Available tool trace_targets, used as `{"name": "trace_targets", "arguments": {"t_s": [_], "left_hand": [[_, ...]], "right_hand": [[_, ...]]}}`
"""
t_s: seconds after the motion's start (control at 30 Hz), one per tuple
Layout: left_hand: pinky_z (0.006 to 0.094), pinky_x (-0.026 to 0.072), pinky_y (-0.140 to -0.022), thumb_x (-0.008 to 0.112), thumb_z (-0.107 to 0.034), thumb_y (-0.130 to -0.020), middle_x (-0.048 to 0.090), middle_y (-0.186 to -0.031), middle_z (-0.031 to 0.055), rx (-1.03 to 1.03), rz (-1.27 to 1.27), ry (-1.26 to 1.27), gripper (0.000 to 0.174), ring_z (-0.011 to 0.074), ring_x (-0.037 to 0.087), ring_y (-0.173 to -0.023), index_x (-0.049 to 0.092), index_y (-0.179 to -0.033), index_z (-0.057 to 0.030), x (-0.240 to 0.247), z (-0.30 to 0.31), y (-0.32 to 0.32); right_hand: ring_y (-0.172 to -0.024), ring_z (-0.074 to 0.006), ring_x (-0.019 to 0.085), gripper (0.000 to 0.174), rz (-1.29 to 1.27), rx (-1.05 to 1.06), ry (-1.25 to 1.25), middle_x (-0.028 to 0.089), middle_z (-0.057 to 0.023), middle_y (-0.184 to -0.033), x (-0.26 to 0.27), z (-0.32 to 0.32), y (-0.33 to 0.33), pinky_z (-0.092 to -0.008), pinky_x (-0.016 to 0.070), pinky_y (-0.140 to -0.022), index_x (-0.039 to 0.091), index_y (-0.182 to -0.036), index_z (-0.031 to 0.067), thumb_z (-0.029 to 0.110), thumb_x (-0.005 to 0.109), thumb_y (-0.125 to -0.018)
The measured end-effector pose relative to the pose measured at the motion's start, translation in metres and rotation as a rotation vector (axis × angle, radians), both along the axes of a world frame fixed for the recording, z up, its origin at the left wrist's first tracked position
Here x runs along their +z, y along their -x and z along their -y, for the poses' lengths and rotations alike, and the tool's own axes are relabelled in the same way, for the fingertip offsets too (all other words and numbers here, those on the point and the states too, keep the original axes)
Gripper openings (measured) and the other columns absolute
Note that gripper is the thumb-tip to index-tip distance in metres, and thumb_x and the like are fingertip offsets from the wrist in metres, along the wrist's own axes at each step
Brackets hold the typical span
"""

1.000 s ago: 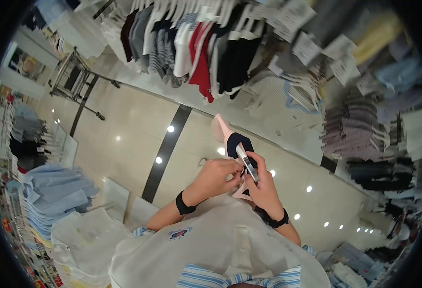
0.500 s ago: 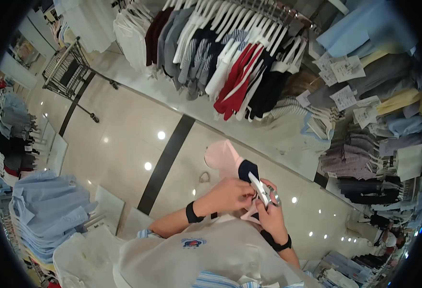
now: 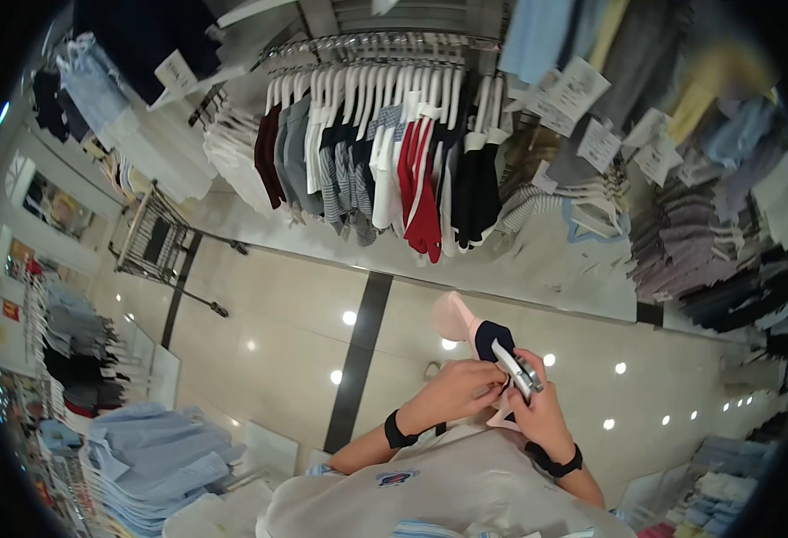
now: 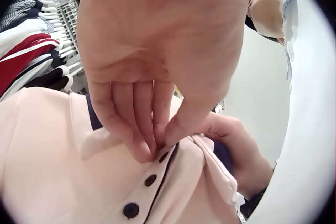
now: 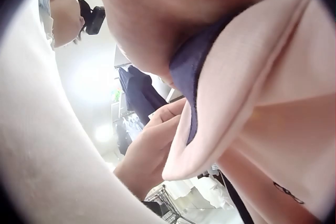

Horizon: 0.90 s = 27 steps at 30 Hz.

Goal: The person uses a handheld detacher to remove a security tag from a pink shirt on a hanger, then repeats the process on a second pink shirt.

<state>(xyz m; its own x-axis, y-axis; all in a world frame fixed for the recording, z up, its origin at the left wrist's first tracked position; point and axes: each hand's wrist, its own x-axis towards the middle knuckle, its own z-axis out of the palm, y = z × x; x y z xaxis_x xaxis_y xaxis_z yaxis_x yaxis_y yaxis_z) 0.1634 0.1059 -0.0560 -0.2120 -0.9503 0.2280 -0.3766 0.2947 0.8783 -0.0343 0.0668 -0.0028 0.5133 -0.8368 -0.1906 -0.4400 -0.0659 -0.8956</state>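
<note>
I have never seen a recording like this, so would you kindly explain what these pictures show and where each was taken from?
There is no machine here: a person wears three cameras. The head view looks down at both hands in a clothes shop, with a rail of hanging shirts above a glossy floor and folded blue shirts at the left. The hands hold up a pink polo shirt with a navy collar. The left wrist view shows the left hand, whose fingers pinch the shirt's front beside its dark buttons. The right wrist view looks up past the right hand, which grips the collar together with a small silvery object I cannot identify.
</note>
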Motion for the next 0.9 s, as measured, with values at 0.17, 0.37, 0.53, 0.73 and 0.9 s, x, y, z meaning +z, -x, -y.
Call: {"name": "trace_targets", "arguments": {"t_s": [0.17, 0.37, 0.53, 0.73, 0.9], "left_hand": [[0.0424, 0.0551, -0.077, 0.075, -0.015, -0.088, 0.073, -0.095, 0.0135, -0.139, 0.071, -0.091, 0.021, 0.0344, 0.070, -0.086, 0.070, -0.104, -0.0011, 0.025, 0.020, 0.057], [0.0418, 0.0552, -0.078, 0.075, -0.013, -0.089, 0.073, -0.096, 0.0160, -0.221, 0.085, -0.115, 0.019, 0.0381, 0.069, -0.089, 0.071, -0.103, -0.0005, 0.036, 0.052, 0.172], [0.0405, 0.0555, -0.078, 0.075, -0.010, -0.089, 0.074, -0.095, 0.0162, -0.291, 0.157, -0.106, 0.017, 0.0383, 0.069, -0.086, 0.073, -0.101, 0.0004, 0.047, 0.072, 0.266], [0.0374, 0.0553, -0.075, 0.080, -0.005, -0.076, 0.075, -0.090, 0.0121, -0.129, 0.143, -0.112, 0.020, 0.0308, 0.071, -0.080, 0.071, -0.094, -0.0020, 0.040, 0.072, 0.334], [0.0385, 0.0551, -0.073, 0.081, -0.006, -0.076, 0.073, -0.088, 0.0114, -0.047, 0.217, -0.033, 0.021, 0.0312, 0.070, -0.079, 0.070, -0.093, -0.0020, 0.037, 0.072, 0.354]], "right_hand": [[-0.073, -0.0343, 0.072, 0.061, 0.135, -0.043, 0.005, 0.070, -0.0198, -0.087, -0.014, 0.007, 0.068, -0.0398, 0.0523, -0.066, 0.037, -0.150, 0.0086, 0.003, 0.058, -0.093], [-0.075, -0.0323, 0.072, 0.058, 0.205, -0.105, 0.018, 0.072, -0.0203, -0.092, -0.012, 0.016, 0.190, -0.0386, 0.0524, -0.067, 0.036, -0.149, 0.0066, 0.011, 0.063, -0.097], [-0.070, -0.0289, 0.069, 0.061, 0.271, -0.180, -0.075, 0.070, -0.0200, -0.090, -0.005, 0.016, 0.280, -0.0371, 0.0505, -0.064, 0.034, -0.150, 0.0063, 0.008, 0.061, -0.096], [-0.070, -0.0284, 0.070, 0.061, 0.434, -0.266, 0.012, 0.073, -0.0204, -0.094, -0.028, 0.017, 0.335, -0.0363, 0.0517, -0.066, 0.033, -0.149, 0.0064, 0.002, 0.056, -0.093], [-0.084, -0.0301, 0.075, 0.060, 0.460, -0.280, -0.008, 0.075, -0.0189, -0.097, -0.025, 0.025, 0.347, -0.0351, 0.0546, -0.075, 0.033, -0.149, 0.0076, -0.002, 0.054, -0.093]]}}
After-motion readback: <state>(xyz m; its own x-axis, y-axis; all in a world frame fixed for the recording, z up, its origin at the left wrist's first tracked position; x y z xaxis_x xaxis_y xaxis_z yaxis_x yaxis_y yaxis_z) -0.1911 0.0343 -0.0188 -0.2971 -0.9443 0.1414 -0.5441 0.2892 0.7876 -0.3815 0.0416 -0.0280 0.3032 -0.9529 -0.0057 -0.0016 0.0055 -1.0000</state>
